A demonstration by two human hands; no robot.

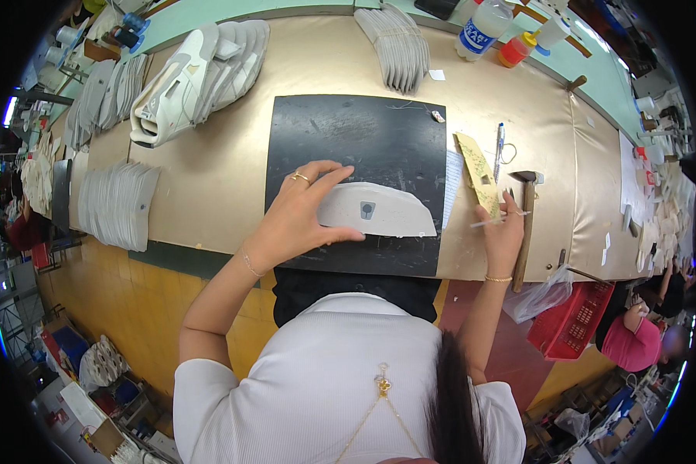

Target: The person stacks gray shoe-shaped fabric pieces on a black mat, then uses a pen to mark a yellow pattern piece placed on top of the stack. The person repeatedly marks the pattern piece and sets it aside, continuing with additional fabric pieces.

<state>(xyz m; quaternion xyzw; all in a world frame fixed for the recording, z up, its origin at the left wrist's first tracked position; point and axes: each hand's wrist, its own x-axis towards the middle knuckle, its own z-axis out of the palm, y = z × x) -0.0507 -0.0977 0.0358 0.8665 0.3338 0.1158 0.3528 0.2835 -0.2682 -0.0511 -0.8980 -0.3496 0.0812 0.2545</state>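
Observation:
A grey crescent-shaped shoe-upper piece (398, 210) with a small dark patch lies on the black mat (348, 127). My left hand (290, 213) spans the left end of this piece, index finger along the upper edge and thumb at the lower edge. To the right, my right hand (506, 232) has a thin whitish pen-like stick (484, 223) between its closed fingers. Its fingertips also touch the lower end of a yellow speckled template (477, 166), which has a small cut-out. Whether they grip the template I cannot tell.
A hammer (527, 224) lies right of my right hand, with a blue pen (500, 139) farther back. Stacks of grey pieces (116, 205) and shoe uppers (178, 89) stand left; another stack (398, 46), a bottle (479, 31) and a red glue bottle (516, 51) stand at the back.

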